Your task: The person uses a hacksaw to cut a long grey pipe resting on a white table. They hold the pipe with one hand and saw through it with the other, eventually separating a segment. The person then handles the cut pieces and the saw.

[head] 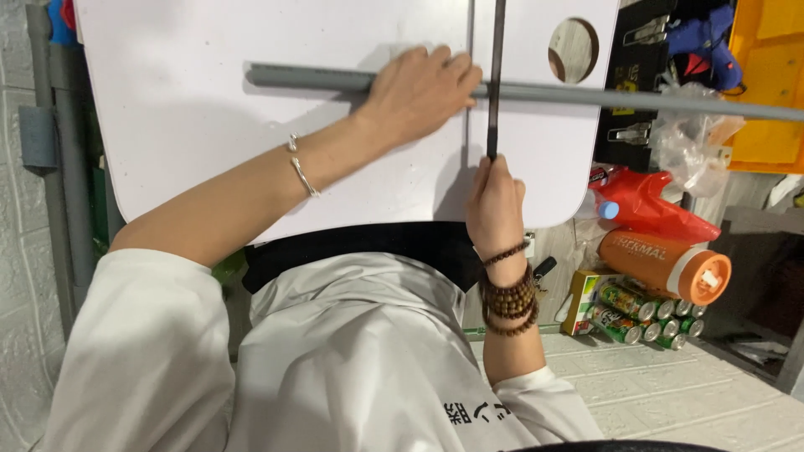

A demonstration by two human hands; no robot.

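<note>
A long grey pipe [636, 99] lies across the white tabletop [184, 100] and sticks out past its right edge. My left hand [419, 90], with a silver bracelet on the wrist, presses down on the pipe near the table's middle. Just right of that hand, a thin dark blade-like tool [496, 75] crosses the pipe at a right angle. My right hand [496, 205], wearing brown bead bracelets, grips the tool's near end at the table's front edge.
The tabletop has a round hole [574, 50] at its far right. On the floor to the right are an orange bottle [666, 264], a pack of green cans [636, 311], a red bag [653, 205], a clear plastic bag [691, 142] and a yellow bin [766, 75].
</note>
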